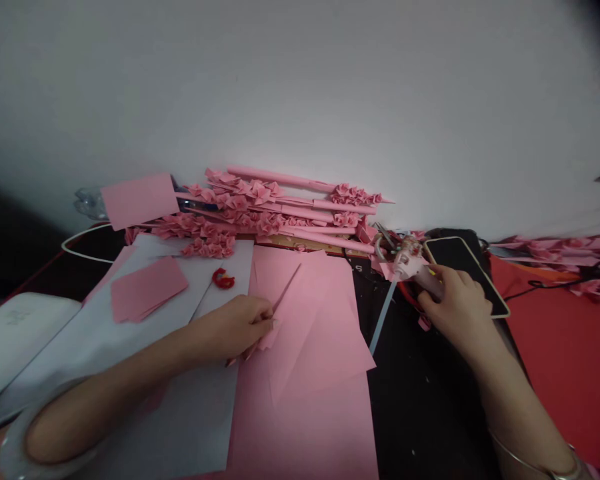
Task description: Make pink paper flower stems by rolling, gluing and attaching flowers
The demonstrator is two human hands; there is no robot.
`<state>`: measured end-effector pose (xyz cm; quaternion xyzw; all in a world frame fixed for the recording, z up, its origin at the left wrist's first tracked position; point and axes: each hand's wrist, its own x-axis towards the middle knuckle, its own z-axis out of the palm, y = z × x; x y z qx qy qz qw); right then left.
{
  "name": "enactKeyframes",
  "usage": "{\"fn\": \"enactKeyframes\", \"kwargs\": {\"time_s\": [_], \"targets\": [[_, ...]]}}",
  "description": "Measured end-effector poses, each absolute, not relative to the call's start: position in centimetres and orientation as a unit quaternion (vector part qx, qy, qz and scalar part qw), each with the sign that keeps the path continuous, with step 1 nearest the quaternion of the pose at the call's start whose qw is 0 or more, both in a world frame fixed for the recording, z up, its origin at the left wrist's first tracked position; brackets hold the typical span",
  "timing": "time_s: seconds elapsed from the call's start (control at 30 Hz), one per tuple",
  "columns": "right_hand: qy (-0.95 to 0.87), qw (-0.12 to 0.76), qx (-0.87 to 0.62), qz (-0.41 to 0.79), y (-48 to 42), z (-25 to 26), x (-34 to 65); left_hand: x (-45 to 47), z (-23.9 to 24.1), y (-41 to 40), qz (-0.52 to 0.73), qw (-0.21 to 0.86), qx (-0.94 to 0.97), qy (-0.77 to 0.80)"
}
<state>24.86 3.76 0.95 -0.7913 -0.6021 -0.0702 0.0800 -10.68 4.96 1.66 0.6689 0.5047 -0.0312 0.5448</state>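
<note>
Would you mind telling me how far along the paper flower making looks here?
Done: finished flower sticks lie piled by the wall. In hand: the left hand pinches a small folded pink piece, and the right hand grips a glue gun. Left: flat pink sheets remain unfolded.

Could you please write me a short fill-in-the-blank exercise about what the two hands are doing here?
1. The left hand pinches a small folded piece of ____ paper.
2. The right hand grips a ____ gun.
3. The phone lies just beyond the ____ hand.
4. The paper flowers are piled against the ____.

Missing words: pink; glue; right; wall
</note>
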Motion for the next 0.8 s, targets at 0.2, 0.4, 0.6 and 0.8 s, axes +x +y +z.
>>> {"fn": "enactKeyframes", "kwargs": {"time_s": [0.2,0.4,0.6,0.8], "targets": [[-0.62,0.175,-0.763,-0.052,4.8,0.0,25.2,-10.6,1.6,5.0,-0.01,0.579,0.643,0.501],[-0.613,0.243,-0.746,-0.093,4.2,0.9,24.8,-10.8,1.3,5.4,0.007,0.638,0.617,0.461],[-0.534,0.364,-0.762,0.04,3.2,1.9,23.7,-10.8,1.4,5.2,0.004,0.707,0.566,0.424],[-0.559,0.401,-0.686,0.238,2.6,0.8,22.5,-10.8,0.4,5.1,-0.022,0.747,0.528,0.403]]}}
